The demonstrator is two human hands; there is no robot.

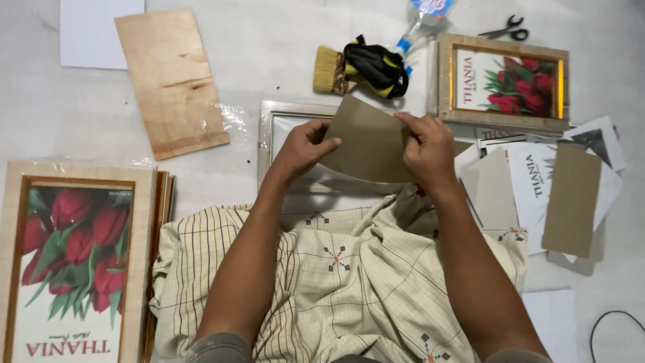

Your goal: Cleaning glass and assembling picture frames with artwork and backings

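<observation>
- White floor [269, 40] spreads around me, framed tulip prints left and right.
- Both my left hand [302, 148] and right hand [426, 151] pinch the cardboard sheet [369, 141] by its edges, keeping it flat over the empty frame [269, 117].

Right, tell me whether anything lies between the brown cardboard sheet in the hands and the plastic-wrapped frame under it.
Nothing visible does. The left hand and right hand hold the brown cardboard sheet directly over the pale, plastic-wrapped frame; what the sheet covers cannot be seen.
</observation>
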